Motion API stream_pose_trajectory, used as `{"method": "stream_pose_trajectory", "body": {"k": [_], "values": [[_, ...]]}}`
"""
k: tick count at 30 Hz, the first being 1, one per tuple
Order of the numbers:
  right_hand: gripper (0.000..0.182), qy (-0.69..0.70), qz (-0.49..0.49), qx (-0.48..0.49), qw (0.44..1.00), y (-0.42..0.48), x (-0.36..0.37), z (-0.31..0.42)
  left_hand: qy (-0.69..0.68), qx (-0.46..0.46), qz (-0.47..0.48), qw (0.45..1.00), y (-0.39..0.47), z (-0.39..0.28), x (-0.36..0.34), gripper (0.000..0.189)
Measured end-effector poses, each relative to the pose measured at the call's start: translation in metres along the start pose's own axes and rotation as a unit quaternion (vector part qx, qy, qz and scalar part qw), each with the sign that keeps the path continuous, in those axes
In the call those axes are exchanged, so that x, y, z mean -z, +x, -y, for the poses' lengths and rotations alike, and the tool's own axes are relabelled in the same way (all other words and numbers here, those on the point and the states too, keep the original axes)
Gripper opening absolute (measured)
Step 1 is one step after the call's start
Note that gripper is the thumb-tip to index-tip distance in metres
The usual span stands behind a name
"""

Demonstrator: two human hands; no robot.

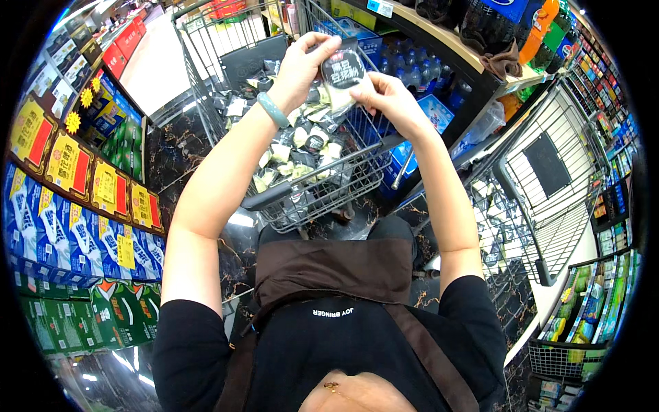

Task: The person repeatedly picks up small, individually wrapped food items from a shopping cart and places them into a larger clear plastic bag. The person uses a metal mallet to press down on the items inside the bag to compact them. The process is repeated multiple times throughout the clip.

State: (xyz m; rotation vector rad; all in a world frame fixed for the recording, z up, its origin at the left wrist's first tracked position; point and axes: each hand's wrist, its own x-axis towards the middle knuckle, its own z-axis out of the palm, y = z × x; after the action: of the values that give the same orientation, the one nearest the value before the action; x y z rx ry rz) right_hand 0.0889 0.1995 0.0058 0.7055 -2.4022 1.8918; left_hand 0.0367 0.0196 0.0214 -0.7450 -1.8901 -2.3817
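Observation:
A small plastic packet (344,74) with a black, printed front and a pale lower part is held up over a shopping cart. My left hand (301,64) pinches its upper edge between thumb and fingers; a pale green bangle (273,109) circles that wrist. At the packet's lower right side, my right hand (394,100) grips it with thumb and fingers. Beneath both hands, the wire shopping cart (247,202) holds a heap of similar black-and-pale packets (304,139). Part of the heap is hidden behind my hands and forearms.
At the right stands a second wire cart (548,165) with more packets (494,221) at its side. Shelving with large drink bottles (486,31) and a brown cloth (502,59) borders the right. Stacked blue cartons (77,232) and yellow signs (69,162) line the left.

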Motion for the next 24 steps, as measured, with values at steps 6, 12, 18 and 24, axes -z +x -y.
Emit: {"method": "stream_pose_trajectory", "body": {"k": [6,12,18,24], "values": [[0.023,0.19,-0.089,0.042,0.977,0.008,-0.007,-0.02,0.153,0.155,0.152,0.964,-0.011,0.007,0.001,0.031],[0.022,0.194,-0.101,0.038,0.975,0.002,-0.007,-0.016,0.165,0.144,0.144,0.965,-0.013,0.007,-0.008,0.026],[0.018,0.204,-0.118,0.029,0.971,0.0,-0.004,-0.021,0.182,0.181,0.206,0.944,-0.013,0.004,-0.007,0.026],[0.019,0.211,-0.05,0.016,0.976,0.005,-0.012,-0.02,0.19,0.13,0.089,0.969,-0.015,-0.004,0.002,0.032]]}}
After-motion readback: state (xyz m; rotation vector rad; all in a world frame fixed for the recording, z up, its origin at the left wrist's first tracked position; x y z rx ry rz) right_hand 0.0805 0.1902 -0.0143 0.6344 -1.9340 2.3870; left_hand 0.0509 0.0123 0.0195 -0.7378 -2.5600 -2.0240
